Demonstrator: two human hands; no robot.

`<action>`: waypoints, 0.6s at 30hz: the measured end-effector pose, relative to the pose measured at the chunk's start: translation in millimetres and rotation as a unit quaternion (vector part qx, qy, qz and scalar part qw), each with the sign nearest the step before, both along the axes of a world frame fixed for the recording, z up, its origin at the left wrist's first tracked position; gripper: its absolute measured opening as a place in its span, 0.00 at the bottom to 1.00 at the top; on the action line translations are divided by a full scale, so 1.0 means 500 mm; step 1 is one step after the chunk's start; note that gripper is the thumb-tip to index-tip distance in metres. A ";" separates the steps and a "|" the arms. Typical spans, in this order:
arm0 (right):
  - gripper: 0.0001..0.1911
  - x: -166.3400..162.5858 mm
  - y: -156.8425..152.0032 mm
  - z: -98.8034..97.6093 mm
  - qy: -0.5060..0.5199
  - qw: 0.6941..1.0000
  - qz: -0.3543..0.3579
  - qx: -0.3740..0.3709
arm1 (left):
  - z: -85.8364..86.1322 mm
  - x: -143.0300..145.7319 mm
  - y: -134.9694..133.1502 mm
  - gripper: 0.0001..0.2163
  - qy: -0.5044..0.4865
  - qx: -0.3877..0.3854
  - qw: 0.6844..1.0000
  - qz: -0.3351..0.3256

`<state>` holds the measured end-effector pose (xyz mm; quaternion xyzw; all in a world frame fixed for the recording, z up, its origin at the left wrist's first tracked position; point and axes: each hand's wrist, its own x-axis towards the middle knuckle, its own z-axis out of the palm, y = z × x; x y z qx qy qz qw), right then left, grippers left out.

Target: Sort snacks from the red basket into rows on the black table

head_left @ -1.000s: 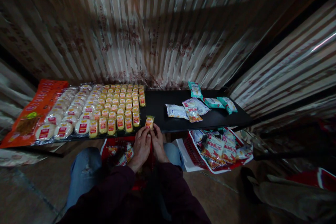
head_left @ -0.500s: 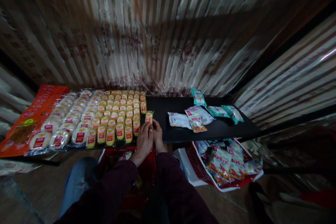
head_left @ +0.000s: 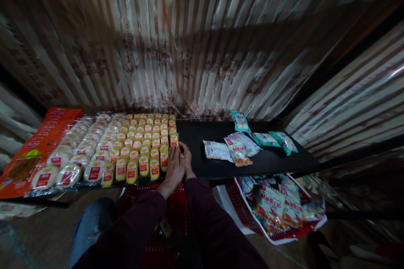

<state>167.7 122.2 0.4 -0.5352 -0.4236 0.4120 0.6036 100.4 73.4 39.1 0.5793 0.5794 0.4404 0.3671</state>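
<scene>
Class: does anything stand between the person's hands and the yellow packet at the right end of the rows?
Nothing visible does. The left hand and right hand reach the yellow packet directly; it sits on the black shelf beside the rows.

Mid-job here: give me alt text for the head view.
The left hand and right hand meet at a yellow snack packet at the right edge of neat packet rows on a black shelf. Loose packets lie farther right.
</scene>
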 end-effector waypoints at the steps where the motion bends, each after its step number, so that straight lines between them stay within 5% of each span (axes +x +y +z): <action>1: 0.14 0.000 0.002 -0.002 -0.004 1.000 0.005 -0.002 | 0.000 0.000 0.002 0.23 -0.001 0.001 1.000 -0.003; 9: 0.17 0.009 0.013 -0.016 -0.124 0.992 0.008 -0.012 | 0.005 0.006 0.014 0.25 0.043 -0.030 0.999 -0.006; 18: 0.22 0.017 0.020 -0.017 -0.348 0.935 0.029 -0.065 | -0.016 0.010 0.028 0.25 0.097 -0.050 0.994 -0.007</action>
